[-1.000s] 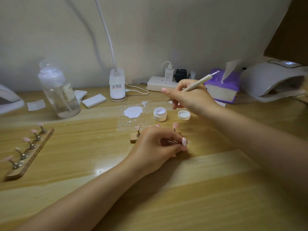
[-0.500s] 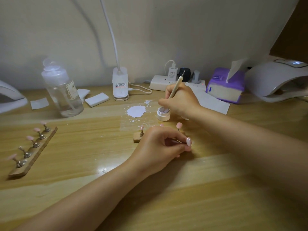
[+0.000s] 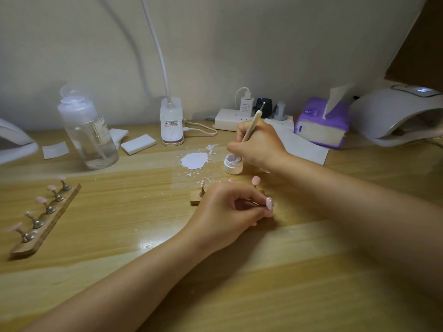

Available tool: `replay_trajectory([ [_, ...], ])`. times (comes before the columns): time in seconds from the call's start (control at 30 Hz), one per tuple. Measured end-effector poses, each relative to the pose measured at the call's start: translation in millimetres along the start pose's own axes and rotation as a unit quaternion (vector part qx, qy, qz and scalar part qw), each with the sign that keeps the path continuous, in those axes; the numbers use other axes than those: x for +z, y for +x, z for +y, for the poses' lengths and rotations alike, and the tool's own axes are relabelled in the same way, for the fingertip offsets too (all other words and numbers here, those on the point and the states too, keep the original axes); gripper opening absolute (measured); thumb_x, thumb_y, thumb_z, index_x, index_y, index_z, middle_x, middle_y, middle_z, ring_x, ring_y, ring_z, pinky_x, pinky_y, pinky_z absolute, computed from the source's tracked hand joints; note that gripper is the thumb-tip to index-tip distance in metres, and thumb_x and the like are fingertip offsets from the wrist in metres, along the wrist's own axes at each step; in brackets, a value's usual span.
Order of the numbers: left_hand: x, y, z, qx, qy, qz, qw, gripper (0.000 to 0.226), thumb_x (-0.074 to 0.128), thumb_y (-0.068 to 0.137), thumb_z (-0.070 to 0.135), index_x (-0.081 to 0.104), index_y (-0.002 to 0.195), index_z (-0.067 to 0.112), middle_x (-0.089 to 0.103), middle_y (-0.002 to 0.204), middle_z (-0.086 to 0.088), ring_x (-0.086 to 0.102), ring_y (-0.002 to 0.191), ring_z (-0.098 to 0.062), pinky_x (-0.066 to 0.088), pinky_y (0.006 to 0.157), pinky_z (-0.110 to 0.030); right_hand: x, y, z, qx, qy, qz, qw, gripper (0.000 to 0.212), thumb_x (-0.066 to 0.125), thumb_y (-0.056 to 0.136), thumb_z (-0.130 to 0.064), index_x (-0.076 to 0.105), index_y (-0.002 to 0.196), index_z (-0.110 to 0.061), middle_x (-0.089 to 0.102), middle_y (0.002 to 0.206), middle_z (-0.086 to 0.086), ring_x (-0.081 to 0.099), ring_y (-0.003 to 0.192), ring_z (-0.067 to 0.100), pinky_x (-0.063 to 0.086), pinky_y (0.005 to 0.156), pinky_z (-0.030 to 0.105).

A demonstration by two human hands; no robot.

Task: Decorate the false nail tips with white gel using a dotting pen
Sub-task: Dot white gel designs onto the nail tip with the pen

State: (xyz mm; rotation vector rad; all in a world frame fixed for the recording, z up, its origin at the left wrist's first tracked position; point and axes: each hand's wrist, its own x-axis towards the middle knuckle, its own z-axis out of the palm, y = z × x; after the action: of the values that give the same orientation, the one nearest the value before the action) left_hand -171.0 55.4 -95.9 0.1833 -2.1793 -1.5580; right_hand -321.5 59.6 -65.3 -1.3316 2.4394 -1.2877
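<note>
right hand (image 3: 257, 144): gripping the dotting pen (image 3: 252, 124) in curled fingers, holding it tilted with the lower tip dipping into the gel pot (image 3: 233, 164), ball end pointing up toward the wall

gel pot: sitting open on the worktop (image 3: 263, 271), just under the right hand, whitish gel showing inside

left hand (image 3: 227, 212): resting on the worktop nearer the camera, pinching a false nail tip (image 3: 269, 203) between thumb and forefinger, pale pink with a couple of white dots showing

small wooden stand (image 3: 195, 198): lying right behind the left hand, mostly hidden by it, pink tips (image 3: 255, 180) poking up on pegs

white smear (image 3: 194, 160): spreading over the worktop just left of the pot, flecks scattered around it

long wooden stand (image 3: 45, 221): sitting well off to the left, carrying a row of metal pegs with pink tips

further out: clear bottle (image 3: 88, 133) back left, lamp base (image 3: 171, 122) at the back middle, power strip (image 3: 230, 122) behind the right hand, purple tissue pack (image 3: 321, 125) and nail lamp (image 3: 395, 116) on the far right
</note>
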Motion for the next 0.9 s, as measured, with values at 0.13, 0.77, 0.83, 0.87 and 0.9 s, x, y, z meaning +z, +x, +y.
replay_trajectory([
  [0.13, 0.3, 0.0, 0.7, -0.011, -0.009, 0.005, 1.0, 0.02, 0.071, 0.075, 0.001, 0.069, 0.068, 0.02, 0.069, 0.077, -0.012, 0.066, 0.076, -0.038, 0.053, 0.06, -0.033, -3.3, -3.3, -1.3, 0.005, 0.031, 0.01, 0.999, 0.034, 0.067, 0.073, -0.011, 0.041, 0.051, -0.017, 0.046, 0.053, -0.004, 0.044, 0.056, 0.012, 0.037, 0.057, 0.027],
  [0.77, -0.5, -1.9, 4.6, -0.02, 0.01, 0.015, 1.0, 0.021, 0.07, 0.075, 0.002, 0.071, 0.069, 0.022, 0.072, 0.071, 0.003, 0.07, 0.069, -0.02, 0.054, 0.06, -0.02, -35.8, -116.0, -2.6, 0.023, 0.429, 0.066, 0.901, 0.035, 0.067, 0.073, -0.012, 0.037, 0.056, -0.009, 0.048, 0.036, -0.01, 0.052, 0.038, 0.0, 0.053, 0.054, 0.016],
  [0.83, -0.2, -1.5, 4.4, -0.018, 0.017, 0.017, 1.0, 0.023, 0.07, 0.075, 0.003, 0.071, 0.068, 0.024, 0.072, 0.074, -0.001, 0.069, 0.074, -0.028, 0.054, 0.063, -0.022, -33.2, -115.6, -1.5, 0.015, 0.43, 0.055, 0.901, 0.038, 0.06, 0.081, 0.001, 0.034, 0.056, -0.011, 0.047, 0.034, -0.01, 0.05, 0.034, 0.0, 0.051, 0.05, 0.015],
  [0.87, 0.0, -1.0, 4.4, -0.018, 0.018, 0.016, 1.0, 0.023, 0.07, 0.075, 0.003, 0.071, 0.068, 0.025, 0.072, 0.075, -0.001, 0.069, 0.074, -0.028, 0.054, 0.063, -0.021, -32.1, -115.6, -0.3, 0.014, 0.424, 0.051, 0.904, 0.04, 0.057, 0.083, 0.007, 0.033, 0.055, -0.01, 0.045, 0.033, -0.01, 0.05, 0.034, -0.001, 0.05, 0.049, 0.015],
  [0.9, -0.1, -1.0, 4.4, -0.02, 0.018, 0.014, 1.0, 0.023, 0.07, 0.075, 0.003, 0.071, 0.068, 0.025, 0.072, 0.075, 0.0, 0.069, 0.075, -0.027, 0.054, 0.062, -0.019, -31.4, -115.7, 0.7, 0.015, 0.419, 0.051, 0.906, 0.041, 0.055, 0.083, 0.011, 0.033, 0.054, -0.01, 0.043, 0.033, -0.011, 0.051, 0.035, -0.002, 0.049, 0.047, 0.015],
])
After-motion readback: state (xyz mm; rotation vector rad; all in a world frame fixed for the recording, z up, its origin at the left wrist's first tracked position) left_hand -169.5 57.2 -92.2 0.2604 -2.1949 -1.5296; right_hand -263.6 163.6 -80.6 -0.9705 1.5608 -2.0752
